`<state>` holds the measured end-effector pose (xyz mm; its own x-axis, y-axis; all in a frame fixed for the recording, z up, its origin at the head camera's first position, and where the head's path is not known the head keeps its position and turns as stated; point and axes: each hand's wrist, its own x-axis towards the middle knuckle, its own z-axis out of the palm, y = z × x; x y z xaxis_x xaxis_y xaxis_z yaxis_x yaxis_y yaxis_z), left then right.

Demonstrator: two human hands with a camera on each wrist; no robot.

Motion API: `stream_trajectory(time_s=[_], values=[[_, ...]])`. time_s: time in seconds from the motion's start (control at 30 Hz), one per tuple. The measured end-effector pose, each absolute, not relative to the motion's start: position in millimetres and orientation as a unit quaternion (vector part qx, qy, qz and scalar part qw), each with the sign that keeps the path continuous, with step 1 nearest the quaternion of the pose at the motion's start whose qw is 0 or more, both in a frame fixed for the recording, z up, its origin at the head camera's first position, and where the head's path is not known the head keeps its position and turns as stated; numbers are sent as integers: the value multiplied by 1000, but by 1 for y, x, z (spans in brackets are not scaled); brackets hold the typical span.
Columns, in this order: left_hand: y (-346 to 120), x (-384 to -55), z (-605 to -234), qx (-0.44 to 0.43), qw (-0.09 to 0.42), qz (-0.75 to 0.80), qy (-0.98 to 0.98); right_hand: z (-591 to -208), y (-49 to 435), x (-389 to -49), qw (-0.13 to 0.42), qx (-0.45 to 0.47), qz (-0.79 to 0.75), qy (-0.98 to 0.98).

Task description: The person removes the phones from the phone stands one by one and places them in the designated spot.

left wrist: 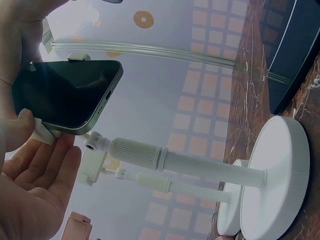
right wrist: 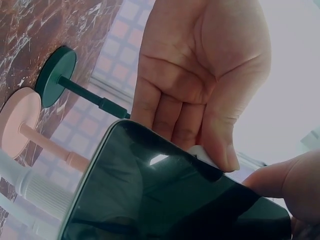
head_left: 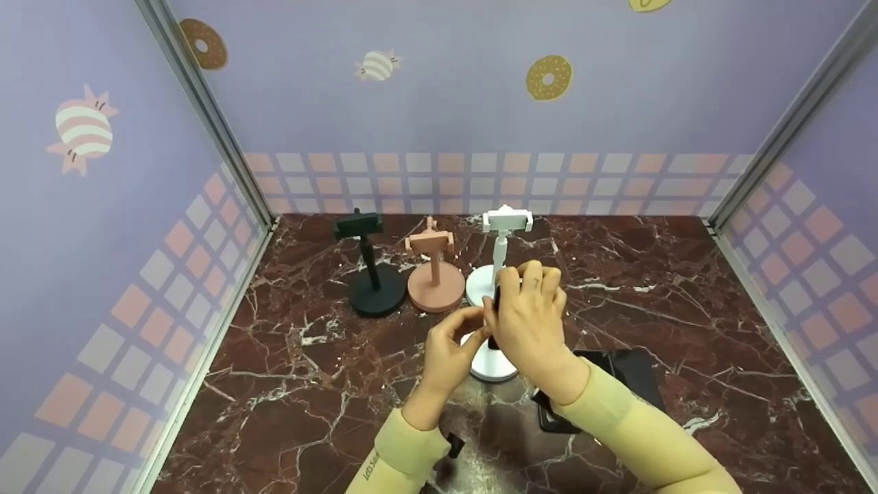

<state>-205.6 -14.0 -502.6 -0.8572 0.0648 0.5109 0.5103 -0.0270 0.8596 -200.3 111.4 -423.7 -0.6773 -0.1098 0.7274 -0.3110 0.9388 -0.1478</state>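
A dark smartphone [left wrist: 70, 95] sits at the white clamp of the front white phone stand [left wrist: 215, 167]. My right hand [head_left: 531, 322] is over the phone, gripping it from above; in the right wrist view its thumb [right wrist: 267, 180] presses the phone's edge. From the left side, my left hand [head_left: 449, 350] pinches the stand's clamp [left wrist: 44, 131] between thumb and fingers, next to the phone's long edge. In the head view the hands cover most of the phone and clamp, while the round white base [head_left: 492, 368] shows beneath them.
Behind the hands stand a black phone stand [head_left: 376, 288], a pink one [head_left: 435, 285] and a second white one [head_left: 499, 254]. Flat black devices [head_left: 638, 377] lie on the marble table under my right forearm. Patterned walls [head_left: 439, 178] enclose the table.
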Motion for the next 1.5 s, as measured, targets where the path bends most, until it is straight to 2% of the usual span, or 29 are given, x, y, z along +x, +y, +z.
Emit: stream_trajectory(time_s=[0.93,1.5], values=[[-15,-205,-502,-198,142,-692,-679,-418,121,-199,339,159,160,-913],[-17,-208,-503,-205,135,-693,-677,-419,130,-197,347,198,187,-897]])
